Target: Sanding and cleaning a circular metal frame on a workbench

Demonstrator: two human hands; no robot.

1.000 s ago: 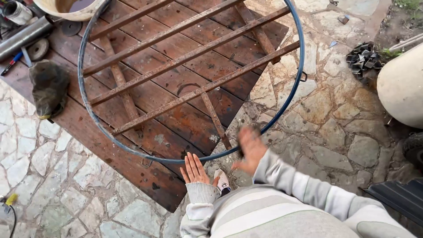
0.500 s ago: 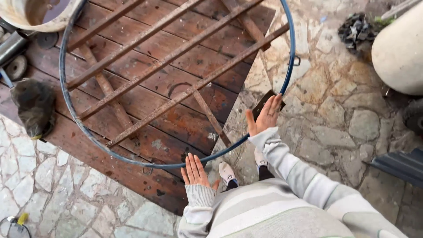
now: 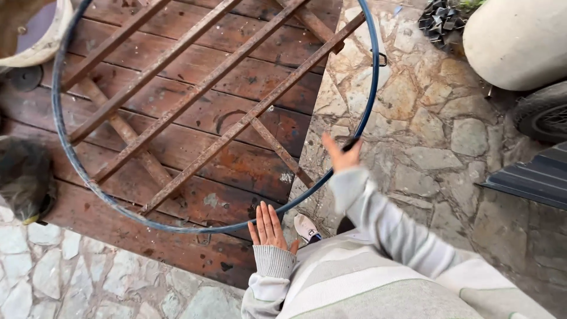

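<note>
Moving up the blue hoop, the right hand grips it, left hand flat open beneath; one-handed, it could slip.

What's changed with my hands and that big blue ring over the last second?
The right hand has travelled along the rim of the blue hoop, from its near edge up its right side, where it now grips the hoop. The left hand stayed flat and open at the hoop's near edge. The hoop still lies over the rusty bars on the wooden board.
</note>
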